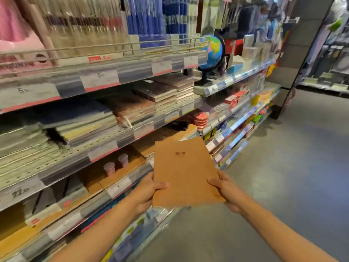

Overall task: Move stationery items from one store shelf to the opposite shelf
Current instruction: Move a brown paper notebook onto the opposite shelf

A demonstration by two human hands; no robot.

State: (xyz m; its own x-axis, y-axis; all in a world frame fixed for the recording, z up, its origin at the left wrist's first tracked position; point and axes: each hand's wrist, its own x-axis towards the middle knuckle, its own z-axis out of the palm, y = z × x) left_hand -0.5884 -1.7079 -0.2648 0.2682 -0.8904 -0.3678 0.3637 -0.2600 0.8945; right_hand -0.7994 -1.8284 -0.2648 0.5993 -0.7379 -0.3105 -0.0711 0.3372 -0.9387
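Observation:
A thin stack of brown kraft-paper notebooks (184, 171) with small red print on the cover is held flat in front of me, over the aisle edge of the shelving. My left hand (146, 193) grips its near left corner, thumb on top. My right hand (227, 191) grips the near right edge, thumb on top. The store shelf (105, 148) on my left holds more brown notebooks, stacked exercise books and two pink cups. The opposite shelf is out of view.
Tiered shelves run along the left with price tags on their fronts. A blue globe (212, 52) stands on an upper shelf further along. Grey floor (283, 176) stretches to the right, with a concrete pillar (300, 44) and more displays beyond.

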